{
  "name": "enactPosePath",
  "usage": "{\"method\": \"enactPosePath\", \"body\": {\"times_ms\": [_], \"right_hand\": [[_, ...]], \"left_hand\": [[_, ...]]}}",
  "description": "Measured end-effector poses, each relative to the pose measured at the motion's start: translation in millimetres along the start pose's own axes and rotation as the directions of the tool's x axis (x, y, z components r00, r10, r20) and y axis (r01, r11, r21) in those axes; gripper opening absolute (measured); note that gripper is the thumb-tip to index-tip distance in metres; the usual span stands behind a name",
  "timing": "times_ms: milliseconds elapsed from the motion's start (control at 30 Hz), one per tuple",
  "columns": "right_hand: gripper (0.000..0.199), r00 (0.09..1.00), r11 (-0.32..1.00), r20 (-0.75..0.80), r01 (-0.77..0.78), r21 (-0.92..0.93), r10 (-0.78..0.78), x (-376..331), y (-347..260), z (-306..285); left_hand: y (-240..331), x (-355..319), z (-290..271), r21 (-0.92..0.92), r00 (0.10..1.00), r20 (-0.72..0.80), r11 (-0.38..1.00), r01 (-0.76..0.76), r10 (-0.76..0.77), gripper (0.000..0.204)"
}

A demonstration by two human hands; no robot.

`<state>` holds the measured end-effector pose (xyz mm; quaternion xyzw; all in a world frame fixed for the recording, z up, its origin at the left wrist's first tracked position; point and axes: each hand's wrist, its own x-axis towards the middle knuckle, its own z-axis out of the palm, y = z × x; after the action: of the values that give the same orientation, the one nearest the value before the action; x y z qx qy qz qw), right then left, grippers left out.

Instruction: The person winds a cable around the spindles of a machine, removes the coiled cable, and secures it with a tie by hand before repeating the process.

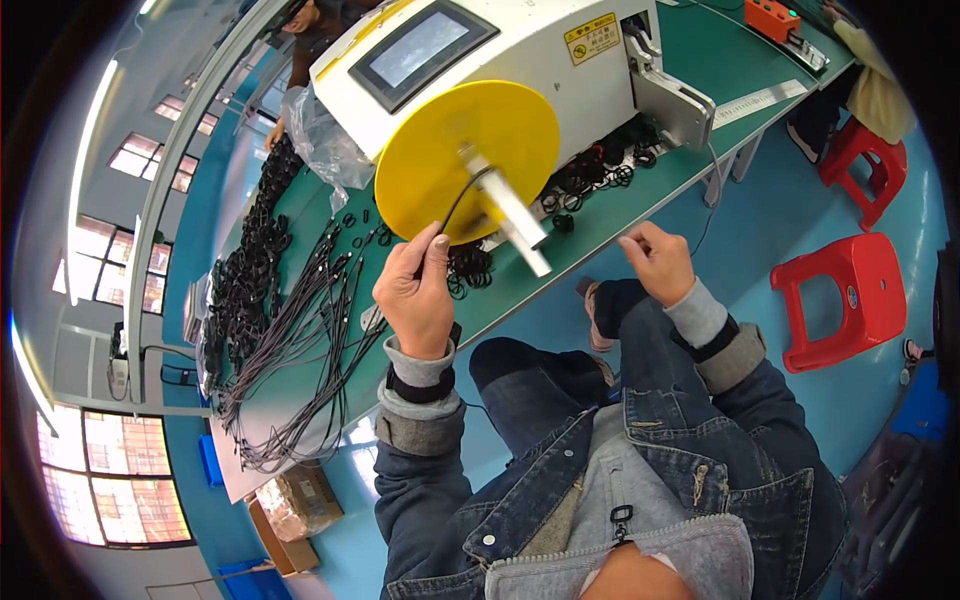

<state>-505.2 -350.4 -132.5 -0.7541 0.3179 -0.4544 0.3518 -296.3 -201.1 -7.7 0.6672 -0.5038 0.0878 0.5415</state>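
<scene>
Curving from your left grip [414, 297] to the white spindle [510, 212] just beyond it, the black cable [457, 206] likely handles light, springy and slightly slippery; hold its near stretch, where that grip pinches tightly. Your right grip [661, 265], well apart, curls loosely closed with nothing visible inside.

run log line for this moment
left hand: pinches cable | right hand: nothing visibly held | cable: reaches spindle | disc: yellow

The left hand [415, 300] pinches a black cable [458, 206] running to the spindle [514, 213] before a yellow disc [425, 150] on a white machine [560, 60]. The right hand [660, 264], curled, hangs near the counter [742, 60], where loose cables [290, 350] and coils [470, 270] lie. Red stools [862, 290] stand on the floor [738, 235].
</scene>
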Motion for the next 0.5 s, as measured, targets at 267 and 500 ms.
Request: {"method": "enactPosePath", "body": {"times_ms": [267, 500], "right_hand": [[0.013, 0.975, 0.989, 0.18, -0.143, 0.038, 0.134, -23, 6, -3], [0.013, 0.976, 0.982, 0.173, -0.156, 0.11, 0.135, -29, 11, 1]], "left_hand": [[19, -9, -8, 0.132, 0.99, 0.076, 0.983, -0.129, 0.12, 0.017], [27, -20, -4, 0.124, 0.997, 0.053, 0.99, -0.07, 0.064, 0.018]]}}
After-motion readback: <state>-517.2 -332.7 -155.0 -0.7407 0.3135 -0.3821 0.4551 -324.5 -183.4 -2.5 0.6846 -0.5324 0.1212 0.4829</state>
